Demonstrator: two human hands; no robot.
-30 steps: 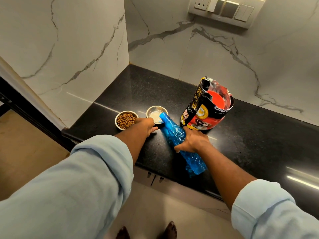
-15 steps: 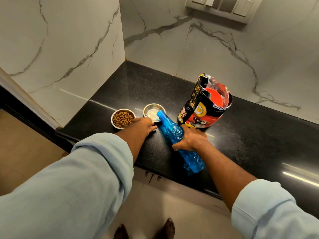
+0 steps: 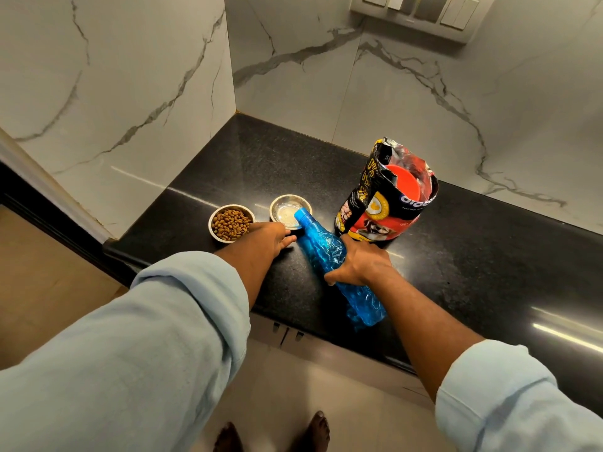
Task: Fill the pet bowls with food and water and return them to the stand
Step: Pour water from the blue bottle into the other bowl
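- You stand at a black stone counter that runs into a corner of white marble wall; everything below is placed relative to the steel water bowl near the counter's front edge.
- Right of the water bowl, and a little farther back, a tall red and black pet food bag stands upright with its top torn open, parked close, probably so it is handy while staying clear of the pour.
- Your right hand is clenched around the middle of a blue plastic bottle, which slants from the counter's front edge up toward the water bowl; the tilt puts its neck lowest over the bowl so water can run out.
- Your left hand rests just in front of the water bowl, between it and the food bowl. Its fingers reach the bowl's near rim, I judge to steady it, but I cannot tell whether they grip the rim or only press against it.
- Left of the water bowl, nearly touching it, the food bowl sits full of brown kibble, so that half looks done.
- The water bowl itself shows a shallow, pale, shiny bottom; the bottle's mouth hangs over its near right rim. I cannot see a stream, so how full it is stays unclear.
- No stand is in view; I judge returning both bowls is left to do.
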